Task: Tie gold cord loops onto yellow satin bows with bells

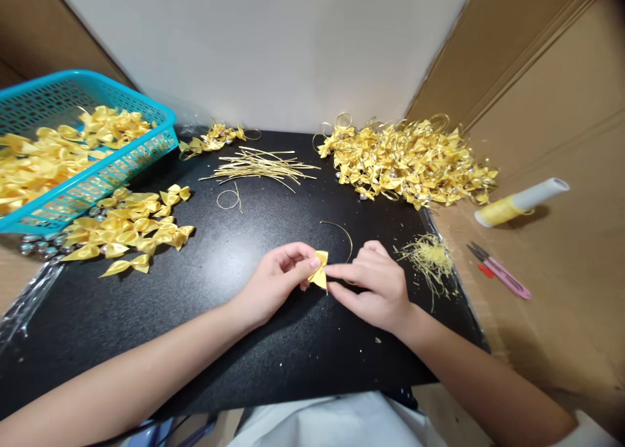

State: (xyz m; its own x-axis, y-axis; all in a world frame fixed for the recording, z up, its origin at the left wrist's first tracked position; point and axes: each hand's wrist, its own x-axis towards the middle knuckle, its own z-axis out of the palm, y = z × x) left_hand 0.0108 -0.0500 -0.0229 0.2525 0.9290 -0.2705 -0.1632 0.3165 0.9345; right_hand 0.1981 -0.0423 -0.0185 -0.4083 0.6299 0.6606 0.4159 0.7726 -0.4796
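Between the thumb and fingers of my left hand (288, 271) is a small yellow ribbon bow (319, 271), held above the black tabletop (205, 330). My right hand (374, 281) is closed at the bow's right side, its index finger and thumb reaching to the ribbon. A thin gold cord (346, 231) curves up from behind the right hand's fingers, its free end arching to the left. Just where the cord meets the bow is hidden by the fingers.
At left, a blue basket (168, 118) holds yellow bows; loose bows (141, 226) and silvery beads (41, 245) lie nearby. Gold cords (263, 164) lie behind my hands. Corded bows (400, 161) are heaped back right, near cord scraps (432, 255), pink-handled snips (508, 279) and a tube (541, 192).
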